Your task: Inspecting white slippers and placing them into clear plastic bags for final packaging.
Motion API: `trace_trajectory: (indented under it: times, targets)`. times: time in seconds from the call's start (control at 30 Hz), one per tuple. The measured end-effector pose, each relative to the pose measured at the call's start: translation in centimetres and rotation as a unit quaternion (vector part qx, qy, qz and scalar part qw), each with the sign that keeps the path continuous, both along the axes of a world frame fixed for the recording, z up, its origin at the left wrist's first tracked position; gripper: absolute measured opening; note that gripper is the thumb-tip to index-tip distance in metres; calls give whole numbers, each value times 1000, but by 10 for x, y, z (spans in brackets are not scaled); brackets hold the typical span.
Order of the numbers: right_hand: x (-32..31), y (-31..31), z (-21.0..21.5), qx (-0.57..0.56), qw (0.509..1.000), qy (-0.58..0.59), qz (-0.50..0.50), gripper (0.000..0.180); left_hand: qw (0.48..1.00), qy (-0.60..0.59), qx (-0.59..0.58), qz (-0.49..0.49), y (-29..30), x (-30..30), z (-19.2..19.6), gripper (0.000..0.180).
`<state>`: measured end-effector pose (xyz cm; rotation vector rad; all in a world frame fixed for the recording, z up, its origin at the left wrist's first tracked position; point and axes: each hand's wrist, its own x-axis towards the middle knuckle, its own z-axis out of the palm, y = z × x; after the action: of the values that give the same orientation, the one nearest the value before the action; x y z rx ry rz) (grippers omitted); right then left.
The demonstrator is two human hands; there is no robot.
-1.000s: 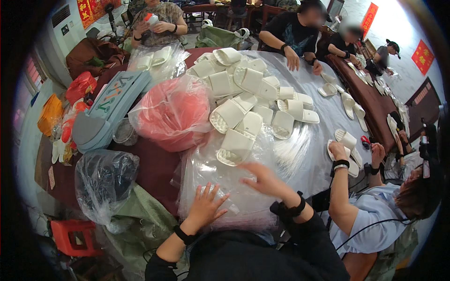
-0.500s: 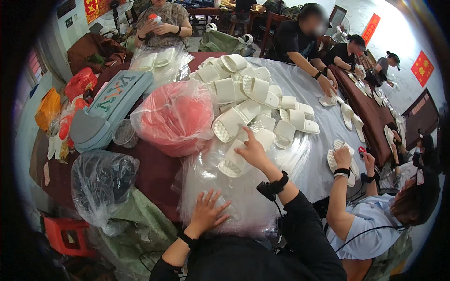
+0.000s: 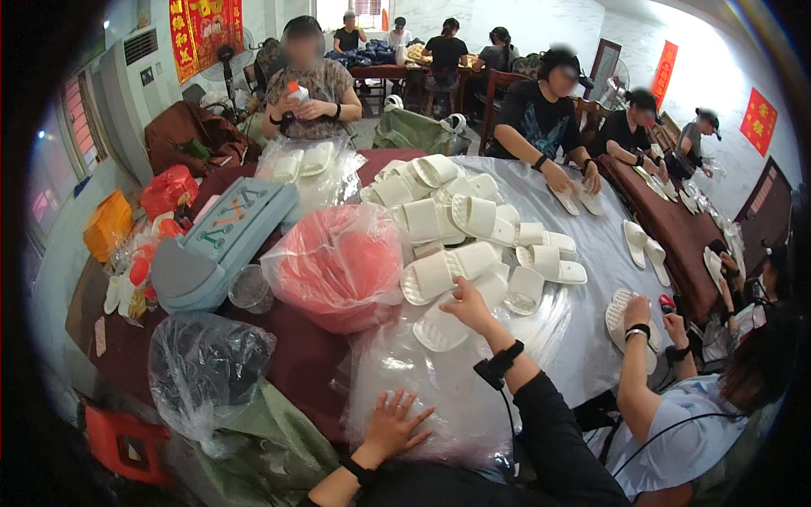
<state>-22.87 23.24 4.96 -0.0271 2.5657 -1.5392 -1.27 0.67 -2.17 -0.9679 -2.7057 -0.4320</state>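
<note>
Slippers crowd a pale room's table, left hand splayed, right curled, grip unclear.

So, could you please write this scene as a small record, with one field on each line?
Left hand: left hand spread on clear plastic sheets
Right hand: right hand at a white slipper; grip unclear
Centre: slipper pile
Left of pile: red bundle in clear plastic
Right side: co-worker's hand at another slipper
</note>
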Motion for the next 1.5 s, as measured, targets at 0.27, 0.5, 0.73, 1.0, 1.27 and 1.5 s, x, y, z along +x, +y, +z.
trace_trajectory:
  times: [0.27,0.5,0.73,1.0,1.27,1.5]
  targets:
    - [97,-11,72,-158,982,21,-104,52,1000,-1,-20,11,-1,3,1,50]
    - [172,-20,25,-276,951,-29,-134,49,1000,-21,2,9,-2,-2,0,50]
    - [174,-45,-17,-454,868,-83,-186,57,999,19,-40,18,-5,0,-5,52]
    - [171,-13,-3,-134,984,-98,-58,52,999,-11,-34,6,5,2,0,52]
    - [163,-14,-20,268,946,160,-91,52,999,-18,-47,7,3,0,0,54]
    - [133,-35,-39,241,940,200,-133,26,997,-53,-47,-5,0,-1,-2,59]
